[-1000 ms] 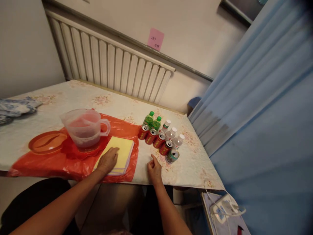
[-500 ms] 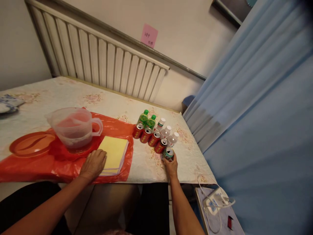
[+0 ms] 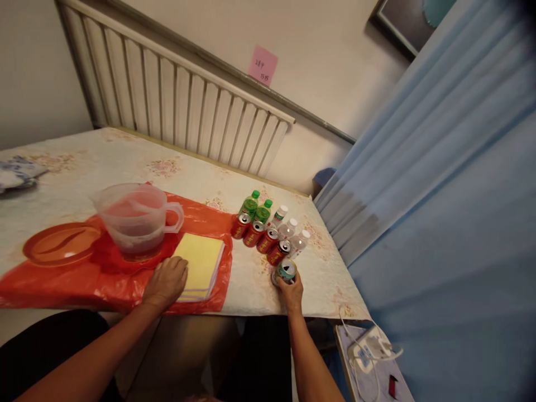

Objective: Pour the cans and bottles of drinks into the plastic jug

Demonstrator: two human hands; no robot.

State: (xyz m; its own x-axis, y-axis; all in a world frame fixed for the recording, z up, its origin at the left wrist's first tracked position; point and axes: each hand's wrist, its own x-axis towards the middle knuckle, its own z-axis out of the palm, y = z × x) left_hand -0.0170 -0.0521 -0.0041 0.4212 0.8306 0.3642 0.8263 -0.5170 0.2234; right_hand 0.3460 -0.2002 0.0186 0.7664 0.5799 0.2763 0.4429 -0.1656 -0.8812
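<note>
My right hand (image 3: 292,293) is wrapped round a green-blue drink can (image 3: 286,271) at the near end of a row of red cans (image 3: 254,233). The can looks upright, with its opened top showing. A darker red can (image 3: 279,253) is closest to it. Behind the row stand two green-capped bottles (image 3: 263,211) and several clear white-capped bottles (image 3: 298,243). My left hand (image 3: 166,279) lies with fingers loosely extended at the left edge of a folded yellow cloth stack (image 3: 200,262), holding nothing.
A clear measuring jug (image 3: 134,223) with some liquid stands on a red plastic sheet (image 3: 75,287), beside an orange lid (image 3: 62,244). A floral tablecloth (image 3: 247,285) covers the table. At lower right, a power strip (image 3: 368,350) with cables lies on a small stand; a blue curtain (image 3: 419,167) hangs alongside.
My right hand has drawn the green-blue can slightly toward the table's front edge, away from the darker red can. My left hand stays by the cloths. The view has shifted slightly.
</note>
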